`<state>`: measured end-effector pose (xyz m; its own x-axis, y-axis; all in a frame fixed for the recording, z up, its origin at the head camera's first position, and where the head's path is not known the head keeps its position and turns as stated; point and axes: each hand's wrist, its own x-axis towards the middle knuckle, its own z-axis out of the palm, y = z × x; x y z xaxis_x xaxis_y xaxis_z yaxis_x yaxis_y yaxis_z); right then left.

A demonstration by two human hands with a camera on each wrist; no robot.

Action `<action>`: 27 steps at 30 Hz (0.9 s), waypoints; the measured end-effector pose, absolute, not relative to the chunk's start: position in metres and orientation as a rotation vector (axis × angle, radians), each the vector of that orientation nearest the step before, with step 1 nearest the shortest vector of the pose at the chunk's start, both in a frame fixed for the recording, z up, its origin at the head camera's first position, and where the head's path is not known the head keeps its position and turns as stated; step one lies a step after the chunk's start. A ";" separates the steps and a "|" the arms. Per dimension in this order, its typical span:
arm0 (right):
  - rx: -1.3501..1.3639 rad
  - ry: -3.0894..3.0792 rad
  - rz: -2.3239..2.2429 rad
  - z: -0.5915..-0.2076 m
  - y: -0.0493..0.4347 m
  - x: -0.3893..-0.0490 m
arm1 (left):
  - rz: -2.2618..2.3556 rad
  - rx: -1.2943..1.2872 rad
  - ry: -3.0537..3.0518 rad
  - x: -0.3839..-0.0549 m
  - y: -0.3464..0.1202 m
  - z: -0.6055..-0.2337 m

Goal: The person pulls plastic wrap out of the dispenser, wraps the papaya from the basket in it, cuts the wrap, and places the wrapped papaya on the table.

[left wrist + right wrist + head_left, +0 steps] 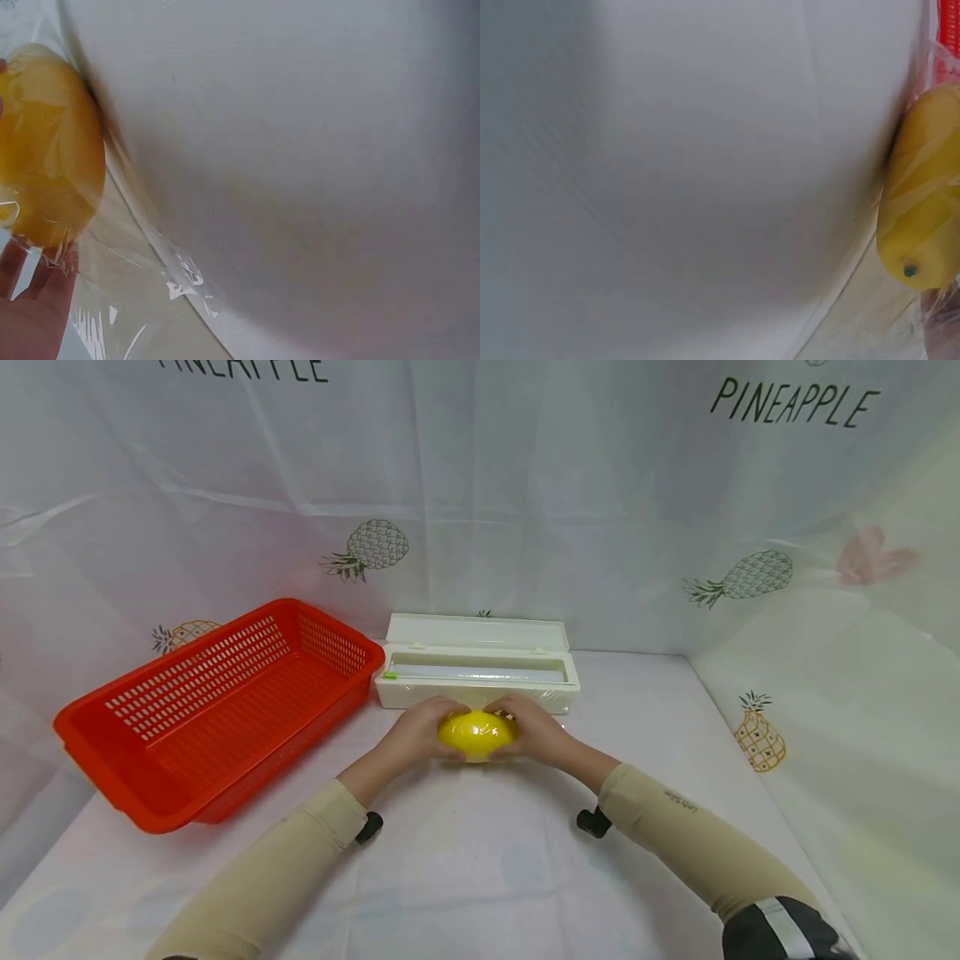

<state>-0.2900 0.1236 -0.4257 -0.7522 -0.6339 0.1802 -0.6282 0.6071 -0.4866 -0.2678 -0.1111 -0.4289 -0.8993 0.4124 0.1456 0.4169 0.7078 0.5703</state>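
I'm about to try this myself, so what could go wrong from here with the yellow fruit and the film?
The clear film looks creased and loose beside the yellow fruit, so it might bunch or cling unevenly.
The fruit is smooth and rounded, so it could slip if the left grip or right grip loosens.
If the film is joined to the white box, which I cannot tell, a tug might drag the box.

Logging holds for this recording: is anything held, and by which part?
A yellow fruit covered in clear film is held by its two ends, left grip at the left end, right grip at the right.
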 end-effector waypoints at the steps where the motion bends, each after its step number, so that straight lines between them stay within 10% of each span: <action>1: -1.084 2.804 -0.851 -0.425 0.123 -0.291 | -0.963 -0.700 -2.902 -0.269 -0.111 -0.429; 27: -1.029 2.731 -0.945 -0.409 0.136 -0.300 | -1.073 -0.736 -3.001 -0.288 -0.114 -0.426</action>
<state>-0.3001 0.1358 -0.4090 -0.7725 -0.6193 0.1408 -0.5739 0.5858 -0.5723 -0.2882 -0.1138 -0.4263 -0.8909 0.4533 0.0286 0.3687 0.6850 0.6284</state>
